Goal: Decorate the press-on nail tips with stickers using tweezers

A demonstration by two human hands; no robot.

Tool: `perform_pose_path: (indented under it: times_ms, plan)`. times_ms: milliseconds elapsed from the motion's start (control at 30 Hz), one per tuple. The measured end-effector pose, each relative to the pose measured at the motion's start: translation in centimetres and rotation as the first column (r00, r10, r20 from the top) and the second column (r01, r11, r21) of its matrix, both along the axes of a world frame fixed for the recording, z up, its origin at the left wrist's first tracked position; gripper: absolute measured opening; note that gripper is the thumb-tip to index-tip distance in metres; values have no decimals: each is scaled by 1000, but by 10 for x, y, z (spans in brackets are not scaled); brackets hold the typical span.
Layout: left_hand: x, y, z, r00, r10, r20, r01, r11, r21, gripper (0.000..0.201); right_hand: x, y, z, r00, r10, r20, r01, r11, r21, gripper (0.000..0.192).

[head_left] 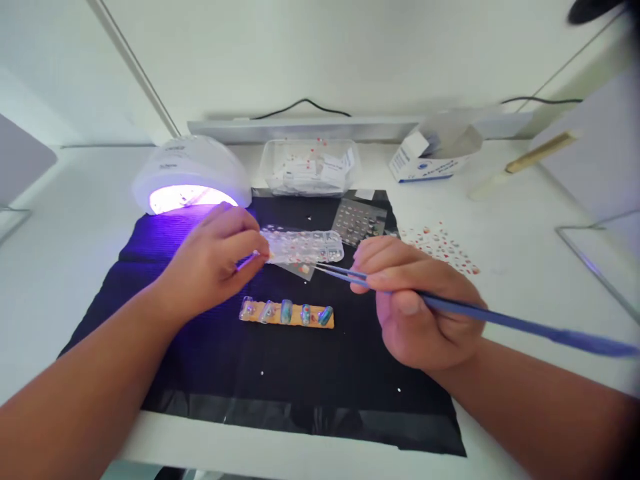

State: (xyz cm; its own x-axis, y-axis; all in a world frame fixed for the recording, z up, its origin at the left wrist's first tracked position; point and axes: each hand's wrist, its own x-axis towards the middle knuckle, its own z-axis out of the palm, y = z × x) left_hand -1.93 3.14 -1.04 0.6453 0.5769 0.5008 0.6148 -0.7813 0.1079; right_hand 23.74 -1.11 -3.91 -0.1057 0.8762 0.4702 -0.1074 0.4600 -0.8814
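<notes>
My right hand [425,300] holds a pair of blue tweezers [475,317], whose thin silver tips point left, near the front edge of a clear compartment case [305,248]. Small rhinestones and charms lie in the case. At the case's left end, my left hand [220,257] is closed in a pinch; a small pale bit shows at the fingertips, too small to name. In front of both hands lies a tan strip [295,325] bearing several decorated false nails in clear and blue-green. A sticker sheet [303,270] lies partly under the case.
A lit nail lamp [195,170] stands at the back left of the black mat [300,373]. Behind are a clear plastic box [310,170] of packets and an alcohol pads box [433,157]. Sticker sheets [360,220] [440,247] and a brush [540,153] lie right.
</notes>
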Motion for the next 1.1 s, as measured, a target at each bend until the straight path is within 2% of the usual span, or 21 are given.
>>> perform_pose_path:
  times_ms: [33, 67, 133, 233, 333, 433, 633, 733, 933, 1100]
  plan:
    - [0, 0, 0, 1000, -9, -19, 8, 999, -48, 11, -4, 2, -2, 999, -7, -43, 9, 999, 46, 16]
    - [-1, 0, -1, 1000, -11, -26, 9, 996, -91, 12, -8, 2, -4, 996, -11, -87, 13, 1000, 13, 15]
    - [-1, 0, -2, 1000, -2, -18, -1, 990, -139, 12, -16, 1, -4, 984, 7, -177, -32, 989, -142, 16]
    - [-2, -1, -3, 1000, 23, -2, -23, 993, -115, 12, -21, 1, -1, 955, 19, -298, -121, 937, -329, 16]
    - [-1, -3, -3, 1000, 24, -1, -24, 995, -93, 13, -22, 3, 0, 914, 53, -402, -230, 884, -407, 16]
    - [2, -6, -2, 1000, -2, -24, 0, 998, -63, 15, -22, 6, -4, 897, 84, -433, -280, 868, -411, 16]
    - [6, -10, -1, 994, -35, -102, 36, 999, 9, 21, -18, 11, -11, 925, 20, -379, -182, 900, -397, 15]
    - [7, -10, 0, 991, -46, -122, 50, 998, 31, 22, -18, 13, -11, 918, 6, -397, -174, 904, -390, 13]
    - [9, -12, 0, 989, -86, -123, 89, 996, 19, 22, -23, 12, -12, 895, 22, -445, -235, 872, -430, 15]
    - [8, -13, -3, 993, -84, -77, 82, 996, -21, 17, -22, 14, -16, 898, 6, -440, -213, 881, -422, 13]
